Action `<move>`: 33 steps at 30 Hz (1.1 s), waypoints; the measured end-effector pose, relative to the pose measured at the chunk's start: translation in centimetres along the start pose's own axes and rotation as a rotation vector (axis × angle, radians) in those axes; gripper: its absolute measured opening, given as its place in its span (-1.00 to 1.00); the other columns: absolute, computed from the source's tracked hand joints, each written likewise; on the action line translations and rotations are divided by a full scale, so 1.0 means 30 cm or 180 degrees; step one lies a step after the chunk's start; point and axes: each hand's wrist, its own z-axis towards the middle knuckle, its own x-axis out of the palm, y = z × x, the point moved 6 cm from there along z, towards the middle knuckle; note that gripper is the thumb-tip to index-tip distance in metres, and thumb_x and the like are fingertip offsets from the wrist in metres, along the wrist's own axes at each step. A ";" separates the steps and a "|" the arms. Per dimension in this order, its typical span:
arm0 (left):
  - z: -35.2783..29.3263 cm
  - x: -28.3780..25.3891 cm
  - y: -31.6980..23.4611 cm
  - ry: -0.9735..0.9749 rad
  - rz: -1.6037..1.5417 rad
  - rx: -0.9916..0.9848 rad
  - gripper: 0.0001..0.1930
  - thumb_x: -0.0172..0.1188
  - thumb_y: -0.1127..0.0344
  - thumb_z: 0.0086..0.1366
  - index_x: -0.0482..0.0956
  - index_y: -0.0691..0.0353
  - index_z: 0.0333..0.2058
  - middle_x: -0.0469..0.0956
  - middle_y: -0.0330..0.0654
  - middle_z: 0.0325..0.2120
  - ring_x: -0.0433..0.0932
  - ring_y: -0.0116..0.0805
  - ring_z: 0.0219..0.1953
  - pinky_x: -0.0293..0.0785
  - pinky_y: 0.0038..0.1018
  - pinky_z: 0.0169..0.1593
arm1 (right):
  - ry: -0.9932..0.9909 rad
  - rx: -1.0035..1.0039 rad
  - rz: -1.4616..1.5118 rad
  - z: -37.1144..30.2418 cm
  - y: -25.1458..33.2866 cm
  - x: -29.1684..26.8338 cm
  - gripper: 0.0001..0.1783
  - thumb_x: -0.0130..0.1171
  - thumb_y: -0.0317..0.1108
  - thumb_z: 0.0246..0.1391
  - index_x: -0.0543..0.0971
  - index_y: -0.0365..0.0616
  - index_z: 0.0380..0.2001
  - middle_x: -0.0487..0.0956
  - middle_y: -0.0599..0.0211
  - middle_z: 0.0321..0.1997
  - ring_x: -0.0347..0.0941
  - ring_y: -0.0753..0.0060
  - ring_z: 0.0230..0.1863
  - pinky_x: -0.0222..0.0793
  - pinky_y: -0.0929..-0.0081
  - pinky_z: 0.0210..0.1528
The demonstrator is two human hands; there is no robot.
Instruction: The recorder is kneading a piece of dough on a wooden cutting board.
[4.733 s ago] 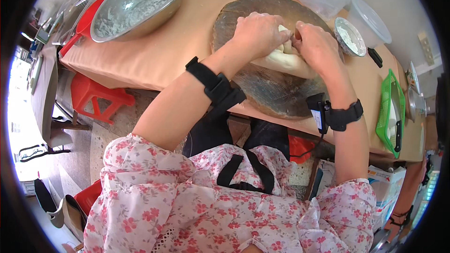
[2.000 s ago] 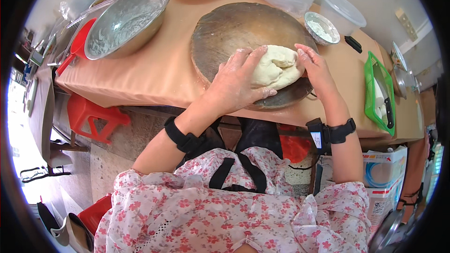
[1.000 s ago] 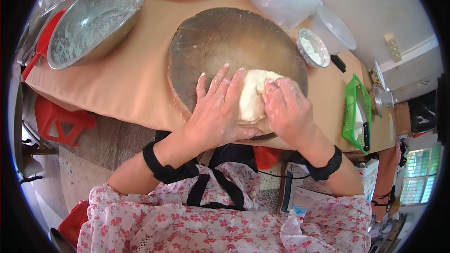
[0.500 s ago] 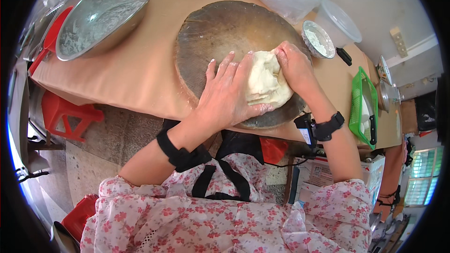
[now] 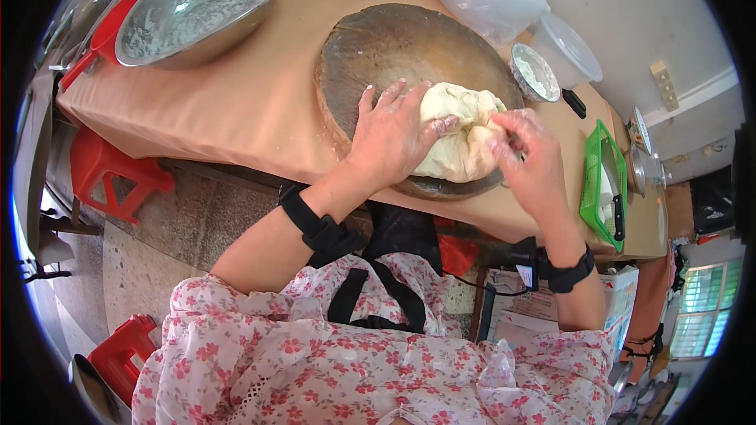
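Head view: the spread left hand [image 5: 388,142] seemingly steadies the dough [image 5: 447,159] on the round board [image 5: 386,47]; the right hand [image 5: 539,159], fingers bent, meets the dough's opposite side (whether pinching, I cannot tell).

Tan-covered table [image 5: 268,102], round wooden board [image 5: 378,55], steel basin [image 5: 201,16], small bowl [image 5: 523,83], green basket [image 5: 591,189]

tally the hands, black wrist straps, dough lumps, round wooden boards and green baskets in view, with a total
Hands: 2 (left hand, right hand)
Black wrist straps: 2
Dough lump: 1
Round wooden board: 1
Green basket: 1
Total: 7
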 end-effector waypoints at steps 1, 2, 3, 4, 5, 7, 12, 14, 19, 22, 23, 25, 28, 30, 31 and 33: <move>0.002 -0.002 0.001 0.0000 -0.0034 -0.0072 -0.35 0.05 -0.11 0.32 0.32 0.29 0.18 0.40 0.23 0.10 0.27 0.07 0.26 -0.04 0.04 0.33 | 0.0005 0.0013 0.0001 -0.019 0.020 0.002 -0.68 0.20 -0.49 0.03 0.58 -0.28 -0.09 0.56 0.12 -0.12 0.52 0.24 -0.13 0.43 0.46 -0.16; 0.004 -0.002 0.005 0.0001 -0.0065 -0.0150 -0.37 0.04 -0.10 0.33 0.35 0.31 0.16 0.40 0.24 0.10 0.28 0.06 0.26 -0.05 0.03 0.34 | 0.0074 -0.0184 -0.0009 -0.034 0.049 0.011 -0.67 0.20 -0.51 0.00 0.58 -0.26 -0.10 0.55 0.12 -0.10 0.51 0.19 -0.11 0.44 0.42 -0.13; 0.008 0.000 0.002 0.0015 -0.0070 -0.0150 -0.37 0.04 -0.10 0.33 0.35 0.31 0.16 0.40 0.24 0.10 0.28 0.06 0.26 -0.05 0.03 0.34 | 0.0134 -0.0377 -0.0023 -0.046 0.068 0.018 -0.67 0.20 -0.53 -0.02 0.59 -0.23 -0.11 0.54 0.11 -0.07 0.51 0.15 -0.09 0.44 0.37 -0.10; 0.012 0.003 0.003 0.0034 -0.0102 -0.0197 -0.38 0.03 -0.10 0.34 0.37 0.32 0.15 0.40 0.24 0.10 0.28 0.07 0.25 -0.05 0.03 0.34 | 0.0151 -0.0603 -0.0114 -0.053 0.071 0.028 -0.67 0.18 -0.56 -0.05 0.58 -0.20 -0.13 0.55 0.13 -0.08 0.48 0.04 -0.05 0.43 0.28 -0.03; 0.014 0.005 0.005 0.0053 -0.0132 -0.0248 -0.38 0.02 -0.10 0.34 0.38 0.34 0.14 0.41 0.24 0.09 0.29 0.08 0.25 -0.05 0.03 0.33 | 0.0159 -0.0590 -0.0106 -0.051 0.059 0.033 -0.67 0.18 -0.56 -0.05 0.58 -0.20 -0.13 0.55 0.13 -0.08 0.48 0.04 -0.05 0.43 0.28 -0.03; 0.015 0.005 0.001 0.0056 -0.0145 -0.0223 -0.38 0.01 -0.10 0.35 0.38 0.34 0.13 0.41 0.25 0.09 0.29 0.08 0.24 -0.06 0.04 0.33 | 0.0345 -0.0902 -0.0269 -0.045 0.055 0.047 -0.66 0.17 -0.56 -0.06 0.57 -0.20 -0.13 0.55 0.15 -0.09 0.46 -0.01 -0.06 0.41 0.22 -0.02; 0.017 0.007 -0.005 -0.0018 -0.0074 -0.0157 -0.41 0.02 -0.08 0.34 0.38 0.33 0.12 0.45 0.19 0.06 0.35 0.07 0.20 -0.04 0.07 0.31 | 0.0352 -0.0696 -0.0413 0.037 0.040 0.065 -0.72 0.18 -0.56 -0.06 0.56 -0.19 -0.19 0.53 0.17 -0.19 0.45 -0.01 -0.13 0.41 0.21 -0.09; 0.022 0.005 -0.001 -0.0095 -0.0127 -0.0144 -0.44 0.05 -0.06 0.33 0.38 0.28 0.11 0.48 0.11 0.02 0.39 0.04 0.15 -0.01 0.08 0.29 | 0.0390 -0.0450 -0.0315 0.071 0.004 0.084 -0.72 0.19 -0.56 -0.06 0.54 -0.18 -0.19 0.52 0.17 -0.21 0.45 -0.01 -0.15 0.40 0.23 -0.11; 0.024 0.006 -0.015 -0.0110 0.0025 -0.0052 -0.40 0.07 -0.10 0.31 0.36 0.27 0.13 0.50 0.10 0.00 0.38 0.05 0.16 -0.02 0.09 0.29 | -0.0170 0.0243 -0.0017 0.143 -0.096 0.058 -0.53 0.27 -0.53 -0.10 0.47 -0.18 -0.03 0.48 0.14 -0.16 0.47 0.15 -0.19 0.40 0.31 -0.11; 0.023 0.000 -0.018 -0.0189 0.0105 -0.0008 -0.45 0.09 -0.04 0.31 0.37 0.25 0.11 0.50 0.06 0.00 0.41 0.02 0.11 0.03 0.06 0.27 | -0.0036 0.0221 -0.0109 0.175 -0.102 0.054 -0.48 0.28 -0.52 -0.11 0.48 -0.20 0.02 0.50 0.11 -0.12 0.49 0.22 -0.19 0.41 0.34 -0.12; 0.023 0.000 -0.016 -0.0184 0.0084 -0.0026 -0.44 0.10 -0.04 0.31 0.37 0.25 0.12 0.50 0.06 0.00 0.42 0.02 0.11 0.04 0.05 0.27 | -0.0067 0.0210 -0.0103 0.189 -0.115 0.049 -0.48 0.28 -0.52 -0.11 0.48 -0.20 0.02 0.50 0.11 -0.12 0.49 0.22 -0.19 0.41 0.34 -0.12; 0.021 0.005 -0.016 -0.0215 0.0051 0.0033 -0.44 0.10 -0.03 0.31 0.37 0.26 0.12 0.51 0.07 -0.02 0.44 0.03 0.09 0.05 0.01 0.27 | 0.0365 -0.0039 -0.0255 0.205 -0.148 0.072 -0.49 0.29 -0.49 -0.10 0.52 -0.23 0.02 0.50 0.11 -0.08 0.50 0.21 -0.19 0.42 0.36 -0.12; 0.019 0.005 -0.013 -0.0221 -0.0055 0.0105 -0.43 0.10 -0.03 0.31 0.37 0.28 0.12 0.54 0.08 -0.07 0.47 0.03 0.04 0.07 -0.06 0.27 | 0.0345 -0.0112 0.0138 0.194 -0.161 0.073 -0.55 0.31 -0.44 -0.11 0.57 -0.29 -0.06 0.50 0.10 -0.07 0.50 0.20 -0.20 0.43 0.36 -0.12; 0.029 0.000 -0.006 -0.0188 -0.0122 0.0140 -0.42 0.10 -0.03 0.31 0.37 0.30 0.12 0.56 0.08 -0.10 0.49 0.03 0.02 0.08 -0.10 0.27 | 0.0122 -0.0034 0.0050 0.159 -0.152 0.070 -0.56 0.31 -0.43 -0.09 0.57 -0.30 -0.07 0.50 0.11 -0.08 0.51 0.20 -0.21 0.43 0.37 -0.12; 0.039 0.000 0.000 -0.0143 -0.0176 0.0161 -0.44 0.11 -0.02 0.31 0.40 0.30 0.11 0.57 0.08 -0.12 0.51 0.03 0.00 0.16 -0.14 0.23 | -0.0073 0.0078 -0.0049 0.137 -0.150 0.065 -0.56 0.31 -0.41 -0.08 0.57 -0.31 -0.07 0.50 0.11 -0.10 0.51 0.21 -0.22 0.43 0.38 -0.12; 0.072 -0.020 0.003 -0.0093 -0.0217 0.0207 -0.46 0.11 -0.01 0.31 0.43 0.30 0.09 0.59 0.09 -0.15 0.53 0.02 -0.03 0.23 -0.18 0.19 | -0.0167 0.0262 0.0070 0.100 -0.137 0.060 -0.57 0.31 -0.40 -0.06 0.57 -0.32 -0.08 0.50 0.13 -0.12 0.51 0.25 -0.26 0.44 0.39 -0.14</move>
